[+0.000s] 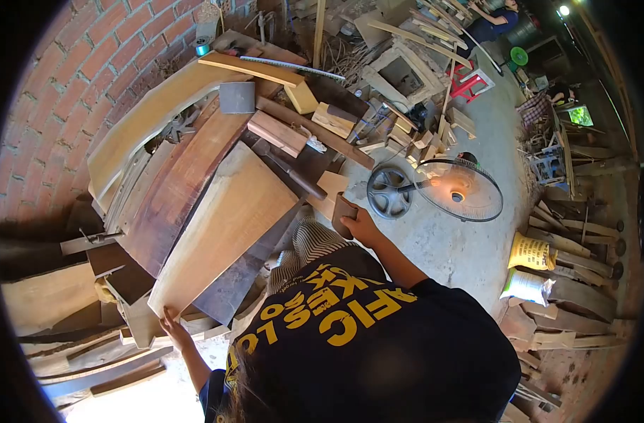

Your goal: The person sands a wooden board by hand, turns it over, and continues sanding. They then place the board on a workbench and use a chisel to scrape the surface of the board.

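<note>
A pale, tapered wooden board (227,211) lies slanted over the workbench in front of me. My left hand (174,328) grips its narrow near end, fingertips at the edge; part of the grip is hidden. In my right hand (360,227) is a flat brown block (344,213), held beside the bench, apart from the board. The fingers wrap round it, and its exact kind is unclear. Past the board's wide end lies a dark-handled tool (302,180). A grey curved piece (237,97) rests on the planks farther back.
Dark reddish planks (188,190) and a long curved board (152,113) lie toward the brick wall (89,56). A standing fan (457,190) is at my right. Beyond are red stools (468,83), filled sacks (530,252), stacked wood and another person (492,25).
</note>
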The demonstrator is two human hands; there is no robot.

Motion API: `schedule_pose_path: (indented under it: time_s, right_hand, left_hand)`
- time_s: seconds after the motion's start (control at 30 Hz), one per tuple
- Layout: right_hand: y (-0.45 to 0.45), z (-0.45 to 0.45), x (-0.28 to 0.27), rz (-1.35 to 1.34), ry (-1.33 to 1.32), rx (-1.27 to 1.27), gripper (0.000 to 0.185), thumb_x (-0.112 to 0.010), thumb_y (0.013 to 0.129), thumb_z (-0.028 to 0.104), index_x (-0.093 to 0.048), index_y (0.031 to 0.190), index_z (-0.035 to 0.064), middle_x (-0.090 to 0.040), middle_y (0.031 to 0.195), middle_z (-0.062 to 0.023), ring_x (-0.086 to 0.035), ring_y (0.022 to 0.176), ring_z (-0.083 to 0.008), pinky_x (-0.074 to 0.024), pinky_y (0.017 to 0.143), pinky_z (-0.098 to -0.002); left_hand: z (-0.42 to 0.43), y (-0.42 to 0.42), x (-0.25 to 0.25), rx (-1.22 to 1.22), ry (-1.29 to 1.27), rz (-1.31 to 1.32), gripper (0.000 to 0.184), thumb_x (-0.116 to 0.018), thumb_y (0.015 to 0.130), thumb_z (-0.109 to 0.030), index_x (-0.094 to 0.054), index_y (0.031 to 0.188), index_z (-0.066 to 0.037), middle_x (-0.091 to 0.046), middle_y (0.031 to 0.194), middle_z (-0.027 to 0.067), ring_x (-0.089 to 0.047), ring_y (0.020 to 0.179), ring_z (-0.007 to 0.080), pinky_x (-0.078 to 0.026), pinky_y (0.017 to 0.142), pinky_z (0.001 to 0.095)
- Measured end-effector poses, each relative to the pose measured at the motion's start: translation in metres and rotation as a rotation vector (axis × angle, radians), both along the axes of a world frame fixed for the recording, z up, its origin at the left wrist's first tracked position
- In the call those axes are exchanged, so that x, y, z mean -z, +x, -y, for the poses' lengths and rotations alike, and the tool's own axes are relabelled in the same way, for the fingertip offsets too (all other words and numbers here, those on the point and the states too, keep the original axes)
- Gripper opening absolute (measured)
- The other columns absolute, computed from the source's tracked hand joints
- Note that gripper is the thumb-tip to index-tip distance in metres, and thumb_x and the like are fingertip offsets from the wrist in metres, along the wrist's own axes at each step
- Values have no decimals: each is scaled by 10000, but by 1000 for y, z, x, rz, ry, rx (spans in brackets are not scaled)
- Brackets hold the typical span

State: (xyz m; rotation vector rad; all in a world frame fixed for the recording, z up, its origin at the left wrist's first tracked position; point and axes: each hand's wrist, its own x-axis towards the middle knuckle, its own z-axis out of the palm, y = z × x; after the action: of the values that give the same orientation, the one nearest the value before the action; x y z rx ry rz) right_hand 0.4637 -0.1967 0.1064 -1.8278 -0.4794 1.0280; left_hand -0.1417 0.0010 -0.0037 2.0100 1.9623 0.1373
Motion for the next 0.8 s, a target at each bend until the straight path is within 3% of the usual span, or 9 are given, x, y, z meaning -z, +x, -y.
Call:
schedule_pose_path:
  time_s: [0.07,0.17,0.2,0.3,0.37,0.57,0.63,0.73,0.8]
  right_hand:
    - [-2,9,-2,56,4,-8,542,-568,803,74,-465,1335,46,-606,1010,-103,-557,880,-170,-447,804,-302]
    - [-1,16,-3,150,-50,-56,595,-554,795,60,-439,1376,117,-608,954,-103,-554,824,-166,-449,769,-300]
    - [2,17,-3,186,-109,-89,617,-546,791,56,-427,1390,146,-607,921,-105,-550,791,-164,-450,751,-302]
    - [9,17,10,217,-106,-141,604,-528,789,59,-436,1381,137,-597,845,-107,-527,725,-161,-445,716,-300]
    - [22,21,42,277,-54,-167,597,-520,788,72,-441,1376,134,-585,779,-90,-496,665,-170,-439,674,-308]
    - [46,29,57,471,15,-285,610,-525,773,76,-438,1373,142,-545,683,-162,-472,590,-212,-421,609,-356]
    - [48,43,49,475,-106,-295,585,-519,749,69,-470,1332,88,-610,973,-293,-604,858,-412,-469,791,-397]
    - [49,75,37,440,-224,-274,612,-558,746,111,-451,1348,114,-611,998,-283,-597,907,-421,-470,801,-404]
    - [52,103,37,412,-302,-263,623,-572,748,130,-440,1357,128,-611,1009,-280,-596,931,-418,-469,805,-406]
  left_hand:
    - [0,-8,9,-42,4,108,781,-524,788,102,-283,1434,-265,-307,1377,250,-319,1282,419,-337,1036,483]
    - [2,-12,8,-3,12,58,766,-493,787,107,-300,1430,-260,-340,1336,241,-365,1233,412,-349,1022,465]
    - [1,-12,4,20,-22,-57,849,-568,745,100,-263,1445,-269,-356,1306,228,-392,1196,400,-355,1004,470]
    - [-3,4,-3,6,84,-263,873,-618,756,57,-248,1444,-333,-344,1324,228,-377,1229,407,-350,1016,491]
    - [-8,17,-1,-21,155,-266,969,-693,710,26,-205,1446,-375,-340,1333,218,-368,1249,394,-389,997,477]
    - [4,12,5,-83,12,47,949,-670,700,78,-277,1425,-392,-304,1346,174,-419,1212,354,-446,966,446]
    - [25,13,-1,-76,27,65,919,-618,690,139,-343,1410,-360,-300,1326,164,-419,1201,347,-449,954,437]
    - [73,24,-32,-63,103,239,944,-595,667,168,-338,1416,-347,-355,1274,181,-456,1142,341,-448,943,415]
    - [100,38,-60,-151,85,287,908,-484,632,218,-431,1382,-289,-301,1317,158,-448,1164,346,-461,909,414]
